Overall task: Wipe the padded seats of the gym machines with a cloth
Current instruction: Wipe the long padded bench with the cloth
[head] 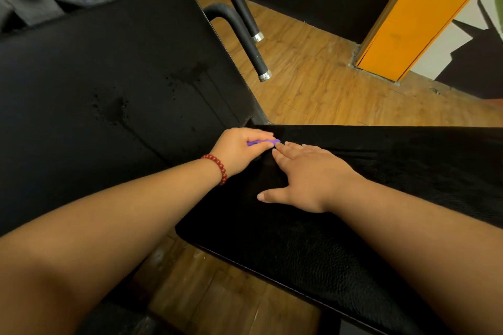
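Note:
A black padded seat [340, 247] lies across the lower right, with a tilted black back pad [114, 76] to its left that carries wet spots. My left hand [239, 149], with a red bead bracelet on the wrist, grips a small purple thing [265, 142] at the seat's far left corner; I cannot tell what it is. My right hand [307, 174] rests flat on the seat with straight, spread fingers, its fingertips right beside the purple thing. I see no cloth.
Two black handle bars with silver end caps [264, 75] hang above the wooden floor [321, 84] beyond the pads. An orange pillar [413, 16] stands at the upper right. Dark machine parts fill the upper left.

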The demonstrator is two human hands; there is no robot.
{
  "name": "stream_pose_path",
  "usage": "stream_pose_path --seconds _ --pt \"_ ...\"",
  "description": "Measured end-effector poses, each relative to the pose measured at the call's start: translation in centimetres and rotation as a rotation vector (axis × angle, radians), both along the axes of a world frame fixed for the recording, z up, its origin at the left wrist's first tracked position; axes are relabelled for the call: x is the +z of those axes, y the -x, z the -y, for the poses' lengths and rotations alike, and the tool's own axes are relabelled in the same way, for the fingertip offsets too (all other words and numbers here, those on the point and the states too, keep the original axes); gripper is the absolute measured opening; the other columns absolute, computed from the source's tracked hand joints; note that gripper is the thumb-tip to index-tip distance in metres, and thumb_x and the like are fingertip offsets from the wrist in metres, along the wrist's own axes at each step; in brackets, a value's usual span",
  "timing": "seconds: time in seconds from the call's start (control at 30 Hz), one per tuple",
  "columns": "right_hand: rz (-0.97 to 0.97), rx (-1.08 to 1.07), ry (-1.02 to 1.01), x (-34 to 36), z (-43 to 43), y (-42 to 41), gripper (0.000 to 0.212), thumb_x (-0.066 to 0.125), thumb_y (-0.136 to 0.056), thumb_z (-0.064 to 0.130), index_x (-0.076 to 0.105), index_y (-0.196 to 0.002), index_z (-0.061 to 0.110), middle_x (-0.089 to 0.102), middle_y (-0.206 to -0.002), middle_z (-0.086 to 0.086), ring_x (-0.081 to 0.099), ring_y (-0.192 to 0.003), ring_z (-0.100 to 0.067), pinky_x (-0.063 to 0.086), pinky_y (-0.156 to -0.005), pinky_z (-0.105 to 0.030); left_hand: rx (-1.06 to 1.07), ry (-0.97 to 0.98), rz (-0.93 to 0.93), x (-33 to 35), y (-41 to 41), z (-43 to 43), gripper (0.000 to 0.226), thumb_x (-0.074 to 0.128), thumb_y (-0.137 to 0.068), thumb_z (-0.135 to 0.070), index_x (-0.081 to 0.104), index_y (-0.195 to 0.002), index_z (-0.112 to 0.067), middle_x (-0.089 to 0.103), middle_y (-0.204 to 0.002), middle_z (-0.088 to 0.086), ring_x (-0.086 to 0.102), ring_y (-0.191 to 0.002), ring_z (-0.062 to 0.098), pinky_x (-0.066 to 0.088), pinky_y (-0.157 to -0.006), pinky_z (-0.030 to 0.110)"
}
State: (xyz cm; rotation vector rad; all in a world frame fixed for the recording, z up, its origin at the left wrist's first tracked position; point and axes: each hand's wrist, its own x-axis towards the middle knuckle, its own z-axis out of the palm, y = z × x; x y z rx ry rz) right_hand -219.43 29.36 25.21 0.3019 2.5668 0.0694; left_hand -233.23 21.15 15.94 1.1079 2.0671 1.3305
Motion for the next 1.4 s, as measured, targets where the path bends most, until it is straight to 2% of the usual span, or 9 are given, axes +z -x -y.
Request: stream_pose_path --seconds 0.13,0.23,0.37,0.77,0.93,1.13,1.27,1.33,1.4 --pt "-0.001 0.003 -0.009 -0.2 -0.1 0.0 0.100 0.034 -0.084 0.079 0.003 -0.155 0.015 -0.002 -0.163 -0.003 0.000 -0.150 -0.017 0.005 -0.122 -0.035 0.017 -0.016 -0.034 -0.4 0.3 -0.3 0.022 0.065 -0.091 -0.022 0.072 -0.112 -0.025 0.065 -0.118 -0.013 0.052 -0.105 -0.010 0.035 -0.095 0.002" --pt "-0.019 -0.006 -0.004 -0.3 -0.1 -0.1 0.101 0.035 -0.084 0.079 0.003 -0.155 0.015 -0.003 -0.163 -0.003 -0.001 -0.150 -0.017 0.004 -0.122 -0.035 0.098 0.004 0.061 0.7 1.1 -2.5 0.016 0.066 -0.090 -0.025 0.074 -0.104 -0.029 0.068 -0.115 -0.010 0.057 -0.098 -0.003 0.043 -0.095 0.017" --pt "-0.012 -0.012 0.008 -0.3 -0.3 0.0 0.102 0.037 -0.083 0.079 0.002 -0.155 0.016 -0.005 -0.163 -0.002 -0.002 -0.150 -0.017 0.004 -0.121 -0.034 0.107 0.076 0.062 1.3 1.4 -3.7 0.018 0.064 -0.092 -0.028 0.074 -0.106 -0.026 0.068 -0.109 -0.008 0.058 -0.100 0.006 0.045 -0.094 0.024" --pt "-0.099 -0.039 -0.034 0.5 0.4 -0.5 0.093 0.041 -0.087 0.072 0.012 -0.155 0.015 0.010 -0.162 -0.004 0.008 -0.149 -0.018 0.013 -0.122 -0.037 0.047 0.041 -0.048 -0.1 -1.6 2.3 0.028 0.064 -0.092 -0.023 0.067 -0.120 -0.021 0.064 -0.119 -0.011 0.056 -0.111 -0.001 0.044 -0.101 0.020" --pt "-0.045 -0.137 -0.086 1.7 -0.8 -0.8 0.099 0.040 -0.086 0.074 0.005 -0.155 0.014 -0.002 -0.163 -0.004 0.000 -0.150 -0.018 0.009 -0.121 -0.037 0.090 0.052 -0.031 1.1 -1.1 -0.3 0.023 0.062 -0.093 -0.024 0.070 -0.115 -0.022 0.066 -0.122 -0.007 0.056 -0.107 0.000 0.045 -0.102 0.028" --pt "0.004 -0.161 -0.128 2.9 -2.3 -3.0 0.098 0.030 -0.086 0.076 -0.002 -0.155 0.013 -0.008 -0.162 -0.004 -0.005 -0.149 -0.017 0.003 -0.120 -0.034 0.148 0.091 -0.021 1.9 -0.1 -4.3 0.023 0.059 -0.095 -0.030 0.072 -0.113 -0.023 0.067 -0.118 -0.004 0.059 -0.103 0.007 0.044 -0.093 0.022" --pt "0.007 -0.127 -0.146 2.4 -2.3 -3.0 0.097 0.025 -0.088 0.076 -0.002 -0.155 0.012 -0.009 -0.162 -0.005 -0.007 -0.149 -0.017 0.001 -0.122 -0.033 0.066 -0.016 0.108 1.6 -1.7 -1.9 0.019 0.066 -0.091 -0.031 0.073 -0.108 -0.029 0.067 -0.107 -0.017 0.061 -0.090 -0.008 0.052 -0.084 0.016" --pt "0.004 -0.124 -0.143 2.3 -2.5 -2.9 0.096 0.025 -0.088 0.076 -0.002 -0.155 0.012 -0.009 -0.162 -0.005 -0.007 -0.149 -0.018 0.001 -0.122 -0.034 -0.024 -0.057 0.042 1.2 -2.6 -0.4 0.019 0.066 -0.091 -0.026 0.073 -0.109 -0.029 0.061 -0.105 -0.025 0.057 -0.094 -0.016 0.050 -0.079 0.009" --pt "0.000 -0.123 -0.135 2.2 -2.6 -2.9 0.096 0.024 -0.088 0.076 -0.003 -0.155 0.013 -0.009 -0.162 -0.005 -0.007 -0.149 -0.017 0.001 -0.122 -0.035 -0.059 -0.056 -0.045 0.9 -2.8 0.1 0.020 0.064 -0.092 -0.024 0.073 -0.110 -0.027 0.061 -0.108 -0.024 0.054 -0.102 -0.014 0.049 -0.083 0.009"
